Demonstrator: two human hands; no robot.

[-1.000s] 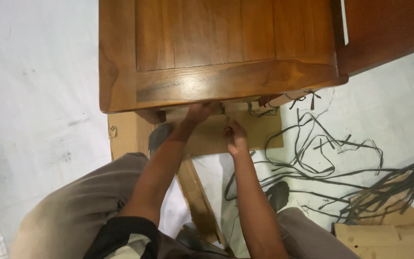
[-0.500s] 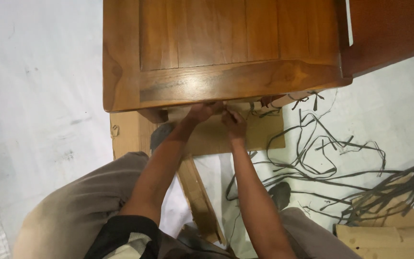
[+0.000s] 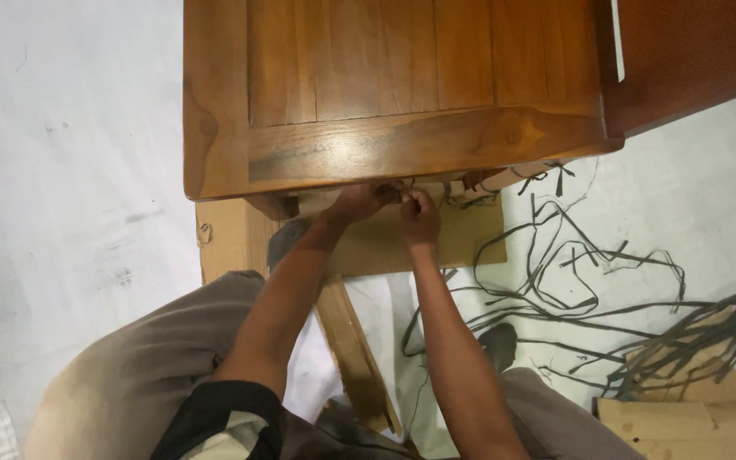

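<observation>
A brown wooden furniture piece with a panelled top fills the upper middle. Both my hands reach under its front edge. My left hand has its fingers curled just below the edge, partly hidden by the wood. My right hand is beside it, fingertips touching those of the left. Together they pinch a thin dark strand at the underside. A flat cardboard sheet lies on the floor beneath the hands.
Loose dark strands sprawl over the white floor at the right, with a thicker bundle near a cardboard box. A wooden slat lies between my knees. A darker wooden panel stands at the top right.
My right hand has moved up from the cardboard to meet my left hand at the furniture's front edge. The left hand has stayed in place.
</observation>
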